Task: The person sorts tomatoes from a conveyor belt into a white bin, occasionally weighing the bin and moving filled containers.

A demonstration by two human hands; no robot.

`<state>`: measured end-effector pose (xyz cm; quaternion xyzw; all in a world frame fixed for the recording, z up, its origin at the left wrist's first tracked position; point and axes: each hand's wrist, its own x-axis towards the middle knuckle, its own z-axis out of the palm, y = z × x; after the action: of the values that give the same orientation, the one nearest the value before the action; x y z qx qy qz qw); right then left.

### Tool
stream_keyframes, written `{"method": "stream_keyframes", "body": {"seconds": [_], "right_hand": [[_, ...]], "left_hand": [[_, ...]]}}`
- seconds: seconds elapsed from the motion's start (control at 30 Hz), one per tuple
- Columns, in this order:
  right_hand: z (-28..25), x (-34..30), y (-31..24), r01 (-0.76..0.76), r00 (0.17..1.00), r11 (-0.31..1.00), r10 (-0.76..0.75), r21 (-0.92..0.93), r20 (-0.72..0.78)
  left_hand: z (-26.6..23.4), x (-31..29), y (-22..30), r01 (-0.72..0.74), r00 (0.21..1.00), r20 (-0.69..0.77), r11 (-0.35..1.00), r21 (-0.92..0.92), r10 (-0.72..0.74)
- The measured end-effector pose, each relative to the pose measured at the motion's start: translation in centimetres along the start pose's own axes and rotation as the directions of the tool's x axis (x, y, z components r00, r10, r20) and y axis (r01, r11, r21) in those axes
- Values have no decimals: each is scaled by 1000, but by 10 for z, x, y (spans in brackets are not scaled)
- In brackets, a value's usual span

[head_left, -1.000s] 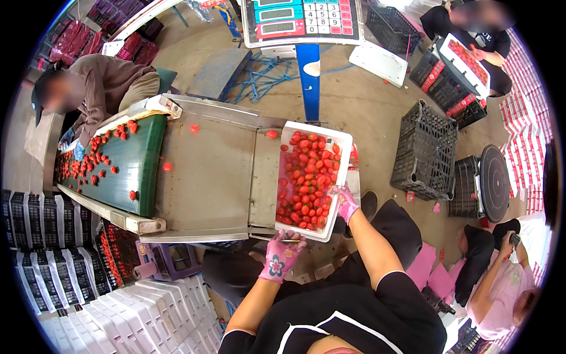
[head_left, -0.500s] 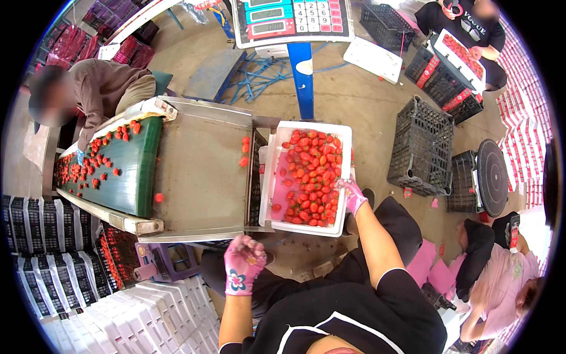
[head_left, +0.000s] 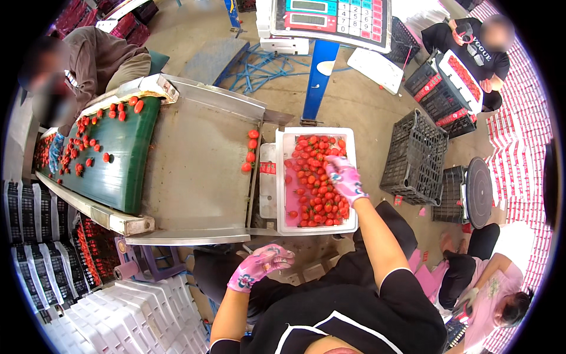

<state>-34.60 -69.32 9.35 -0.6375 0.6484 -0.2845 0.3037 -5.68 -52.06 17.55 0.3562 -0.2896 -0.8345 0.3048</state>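
Note:
A white foam box lined with pink holds many small red tomatoes, heaped toward its right side with pink lining bare along the left. My right hand, in a pink patterned glove, lies over the right part of the heap; its fingers reach out among the tomatoes with none clearly gripped. My left hand, gloved alike, hovers before the metal tray, apart from the box. Its fingers are loosely bent and point right, with nothing visible in them. Several tomatoes line the tray's right edge.
A green conveyor belt carries tomatoes at left, where a co-worker's blue-gloved hand works. A scale display stands on a blue post. Black crates stand right; white boxes are stacked lower left. Other people sit at right.
My right hand has left the box's right rim and moved onto the tomatoes. My left hand has turned its fingers rightward. The view has shifted, and more tomatoes lie at the tray's edge.

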Motion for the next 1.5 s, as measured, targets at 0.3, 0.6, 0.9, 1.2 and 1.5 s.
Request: {"method": "stream_keyframes", "body": {"seconds": [0.3,0.6,0.9,1.2,1.5], "right_hand": [[94,61,-1,349,924,794,-202,-497,325],[128,57,-22,431,890,657,-196,-619,411],[33,34,-92,-325,795,644,-211,693,569],[-44,-24,-117,-645,687,143,-323,751,652],[-66,-51,-108,-512,713,352,-334,783,616]], "left_hand": [[-42,21,-63,134,981,166,975,-177,-104],[-63,23,-105,154,985,113,955,-255,-129],[-48,25,-85,108,993,63,980,-170,-98],[-36,24,-71,88,994,63,996,-24,-87],[-37,17,-85,-19,1000,-12,928,372,26]]}}
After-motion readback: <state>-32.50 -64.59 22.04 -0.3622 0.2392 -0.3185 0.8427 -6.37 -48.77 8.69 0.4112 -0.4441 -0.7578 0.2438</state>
